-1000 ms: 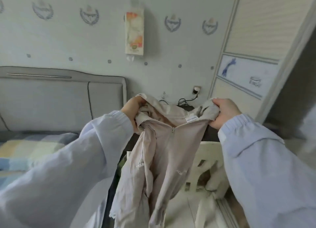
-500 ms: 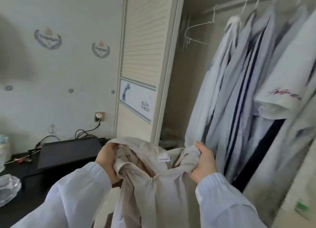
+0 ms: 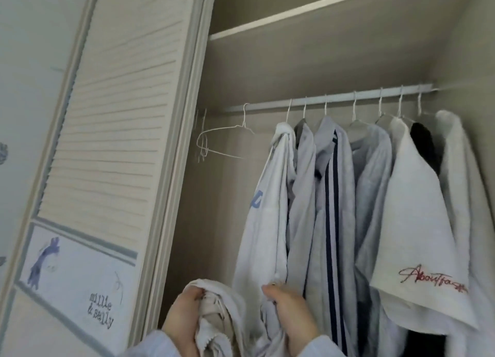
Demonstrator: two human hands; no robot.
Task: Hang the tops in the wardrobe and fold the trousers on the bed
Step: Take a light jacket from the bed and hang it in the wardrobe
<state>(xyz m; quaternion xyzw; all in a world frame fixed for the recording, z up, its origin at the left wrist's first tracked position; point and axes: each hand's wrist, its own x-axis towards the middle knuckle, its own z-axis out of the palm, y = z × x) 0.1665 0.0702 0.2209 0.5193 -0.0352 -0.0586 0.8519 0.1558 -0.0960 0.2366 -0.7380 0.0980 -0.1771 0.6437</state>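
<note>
Along the wardrobe rail hang several pale shirts, with one bare wire hanger left of them; well below the rail, the left hand and right hand both grip the bunched beige top between them

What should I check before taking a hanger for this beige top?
1. Beige top held: ok, left hand grips it at the collar.
2. Right hand on the top: cannot tell, its fingers are hidden among fabric.
3. Empty hanger free on the rail: ok.
4. Gap on the rail left of the hung shirts: ok.
5. Wardrobe door slid aside: ok.
6. Top's zip undone: cannot tell.
</note>
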